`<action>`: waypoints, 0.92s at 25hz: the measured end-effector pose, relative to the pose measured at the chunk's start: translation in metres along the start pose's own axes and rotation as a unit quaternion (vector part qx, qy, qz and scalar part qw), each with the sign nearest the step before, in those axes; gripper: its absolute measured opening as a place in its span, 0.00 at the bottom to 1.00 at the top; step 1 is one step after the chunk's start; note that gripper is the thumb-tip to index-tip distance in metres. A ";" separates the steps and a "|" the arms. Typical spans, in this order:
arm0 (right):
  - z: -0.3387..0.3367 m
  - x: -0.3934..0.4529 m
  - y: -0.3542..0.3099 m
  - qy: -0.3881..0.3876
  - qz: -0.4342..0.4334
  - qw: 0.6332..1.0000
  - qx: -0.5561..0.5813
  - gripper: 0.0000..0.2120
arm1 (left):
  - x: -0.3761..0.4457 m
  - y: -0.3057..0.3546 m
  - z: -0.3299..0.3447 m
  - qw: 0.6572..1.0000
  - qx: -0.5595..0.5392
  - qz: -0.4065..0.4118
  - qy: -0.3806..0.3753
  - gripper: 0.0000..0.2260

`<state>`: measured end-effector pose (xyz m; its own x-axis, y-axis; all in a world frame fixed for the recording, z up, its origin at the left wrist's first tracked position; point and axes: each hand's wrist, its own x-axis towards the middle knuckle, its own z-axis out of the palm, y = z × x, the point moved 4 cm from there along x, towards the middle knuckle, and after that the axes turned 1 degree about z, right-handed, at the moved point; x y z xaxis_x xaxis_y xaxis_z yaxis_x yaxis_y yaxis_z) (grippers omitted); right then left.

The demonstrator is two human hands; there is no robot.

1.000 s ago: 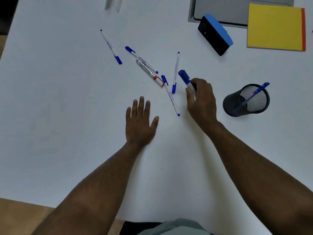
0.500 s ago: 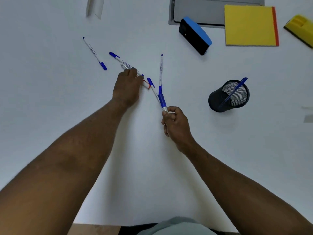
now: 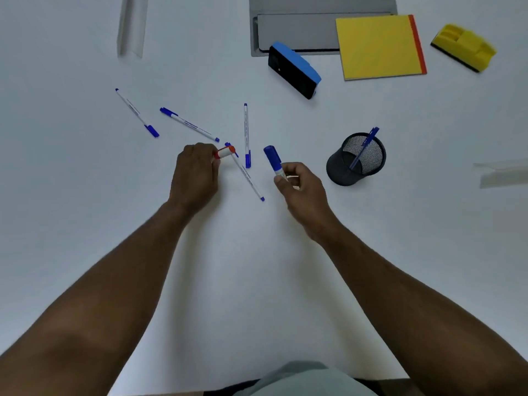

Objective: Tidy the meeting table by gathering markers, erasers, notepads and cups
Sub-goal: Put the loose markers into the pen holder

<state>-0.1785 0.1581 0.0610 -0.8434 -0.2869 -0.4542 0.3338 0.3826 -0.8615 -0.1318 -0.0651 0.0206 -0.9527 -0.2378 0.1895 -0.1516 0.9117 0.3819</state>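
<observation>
Gripping a red-capped marker (image 3: 225,152) left of the mesh pen cup (image 3: 356,160), the person's left hand (image 3: 195,174) is closed around its barrel. The right hand (image 3: 302,186), nearer the cup, clamps a blue marker (image 3: 273,160), cap pointing away. Thin pens (image 3: 246,135) lie scattered across the white worktop (image 3: 85,195).

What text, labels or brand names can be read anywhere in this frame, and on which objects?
None can be read.
Thin pens: dark print along the barrels, too small and blurred.
Blue marker in the right hand: label blurred.
Red marker in the left hand: no print visible.
Yellow notepad, both erasers: no lettering visible.
</observation>
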 end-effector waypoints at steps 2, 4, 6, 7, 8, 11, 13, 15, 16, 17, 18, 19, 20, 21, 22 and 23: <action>-0.019 0.005 -0.017 0.041 -0.025 0.999 0.016 0.05 | -0.008 0.022 -0.006 0.983 -0.131 -0.128 0.014 0.07; -0.043 0.008 -0.034 0.086 -0.054 0.994 0.027 0.06 | -0.014 0.044 -0.008 0.919 -0.293 -0.265 0.010 0.06; -0.072 0.008 -0.051 0.151 -0.092 0.984 0.006 0.08 | -0.022 0.070 -0.008 0.856 -0.396 -0.331 -0.013 0.04; -0.086 0.006 -0.055 0.185 -0.111 0.976 -0.013 0.10 | -0.026 0.080 -0.007 0.842 -0.422 -0.334 -0.023 0.03; -0.100 0.006 -0.058 0.218 -0.128 0.967 -0.031 0.13 | -0.030 0.088 -0.008 0.835 -0.438 -0.331 -0.031 0.03; -0.136 0.005 -0.054 0.290 -0.159 0.941 -0.072 0.24 | -0.041 0.104 -0.010 0.830 -0.455 -0.321 -0.038 0.05; -0.154 0.010 -0.047 0.308 -0.161 0.933 -0.099 0.28 | -0.045 0.110 -0.013 0.834 -0.451 -0.315 -0.039 0.06; -0.164 0.020 -0.037 0.302 -0.147 0.931 -0.140 0.28 | -0.047 0.115 -0.017 0.839 -0.446 -0.308 -0.043 0.06; -0.165 0.025 -0.031 0.289 -0.137 0.933 -0.163 0.27 | -0.048 0.117 -0.018 0.842 -0.442 -0.306 -0.044 0.06; -0.165 0.029 -0.025 0.272 -0.125 0.936 -0.184 0.27 | -0.048 0.120 -0.019 0.844 -0.439 -0.303 -0.045 0.06; -0.163 0.033 -0.019 0.255 -0.118 0.938 -0.203 0.26 | -0.048 0.122 -0.020 0.847 -0.437 -0.300 -0.046 0.06; -0.161 0.036 -0.014 0.240 -0.114 0.939 -0.220 0.25 | -0.048 0.125 -0.020 0.848 -0.436 -0.297 -0.046 0.06; -0.159 0.037 -0.009 0.229 -0.115 0.937 -0.236 0.24 | -0.047 0.127 -0.021 0.850 -0.435 -0.295 -0.047 0.06; -0.157 0.038 -0.006 0.225 -0.119 0.933 -0.253 0.22 | -0.046 0.130 -0.021 0.852 -0.432 -0.293 -0.049 0.06; -0.155 0.040 -0.003 0.227 -0.126 0.927 -0.271 0.19 | -0.045 0.132 -0.021 0.854 -0.428 -0.291 -0.051 0.06; -0.153 0.041 -0.002 0.230 -0.130 0.919 -0.293 0.16 | -0.044 0.135 -0.021 0.855 -0.428 -0.289 -0.051 0.06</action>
<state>-0.2784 0.2802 0.0789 -0.9963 -0.0851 0.0100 -0.0742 0.7990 -0.5968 -0.1045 0.0614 0.0828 -0.8085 -0.4956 -0.3174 -0.3976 0.0623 0.9154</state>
